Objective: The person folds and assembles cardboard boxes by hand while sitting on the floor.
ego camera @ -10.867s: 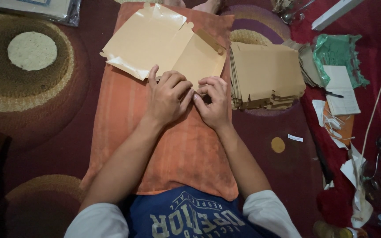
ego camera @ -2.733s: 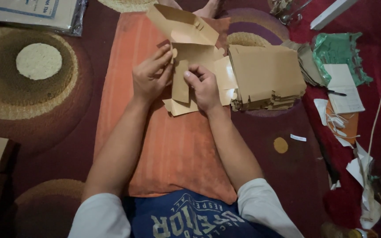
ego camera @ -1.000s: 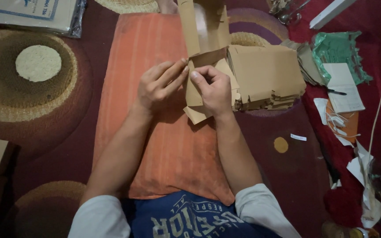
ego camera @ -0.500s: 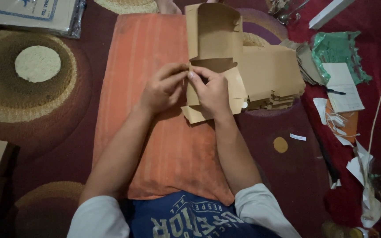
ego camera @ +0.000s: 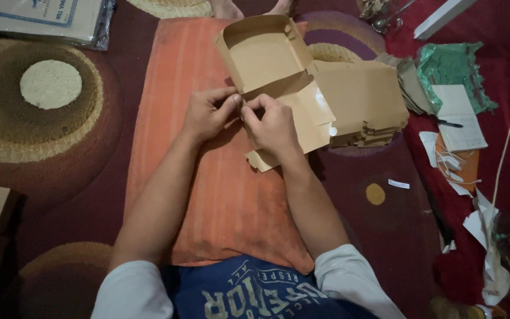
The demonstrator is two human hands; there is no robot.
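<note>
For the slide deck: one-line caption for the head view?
Both hands, left hand and right hand, pinch a corner of a half-folded brown cardboard box over an orange cushion, flat blanks stacked alongside.

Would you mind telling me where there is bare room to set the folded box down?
Free: the orange cloth left of the left hand, and the carpet beyond it. Crowded: right of the cardboard box, with the stack of flat blanks, green bag and paper scraps.

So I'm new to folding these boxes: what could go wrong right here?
Both hands, left hand and right hand, pinch one corner of the half-formed cardboard box; the thin flap might tear or crease crookedly. The soft orange cushion gives little support. The box could also knock the stack of flat cardboard beside it.
</note>
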